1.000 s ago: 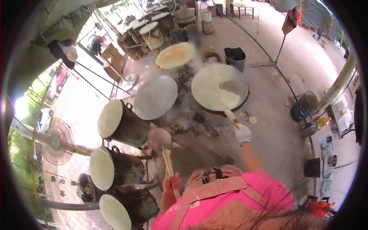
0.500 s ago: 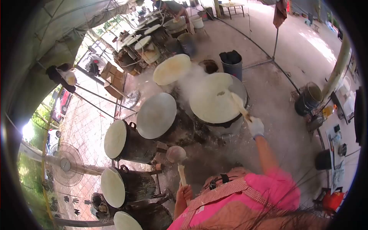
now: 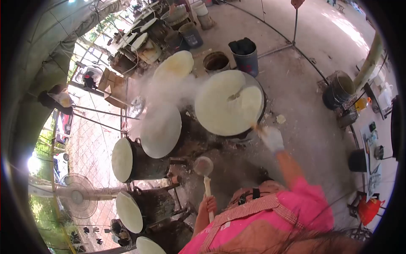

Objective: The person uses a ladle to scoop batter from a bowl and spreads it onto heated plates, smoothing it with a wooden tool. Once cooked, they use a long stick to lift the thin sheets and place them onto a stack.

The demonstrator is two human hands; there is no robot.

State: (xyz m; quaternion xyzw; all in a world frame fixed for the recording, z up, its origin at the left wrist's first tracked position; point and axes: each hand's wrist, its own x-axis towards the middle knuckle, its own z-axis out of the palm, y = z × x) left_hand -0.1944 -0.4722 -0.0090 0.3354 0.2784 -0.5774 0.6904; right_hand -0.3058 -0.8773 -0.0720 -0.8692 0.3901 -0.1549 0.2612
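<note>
My left hand (image 3: 207, 205) is wrapped round the pale handle of a ladle (image 3: 203, 166), whose round bowl is up, clear of the pans. My right hand (image 3: 271, 139), in a white glove, grips a wooden-handled spatula (image 3: 256, 126) at the near right rim of a large round pan (image 3: 264, 99). Its far end is hard to make out against the pale food. A thin cream-coloured sheet of batter (image 3: 218, 103) covers most of this pan, with a smooth rounded flap and a torn brownish spot on its right half. Steam drifts to the left of it.
A grey round lid (image 3: 161, 131) and several pale-topped drums (image 3: 122, 160) stand at left. Behind the pan are a rusty bucket (image 3: 216, 62) and a grey bin (image 3: 245, 59) with dark cloth. A fan (image 3: 77, 195) is at lower left, a pole (image 3: 372, 63) at right.
The spatula and my right hand have drawn toward the pan's near right rim, and a rounded flap now shows on the sheet. The view has shifted; my left hand still holds the ladle.
</note>
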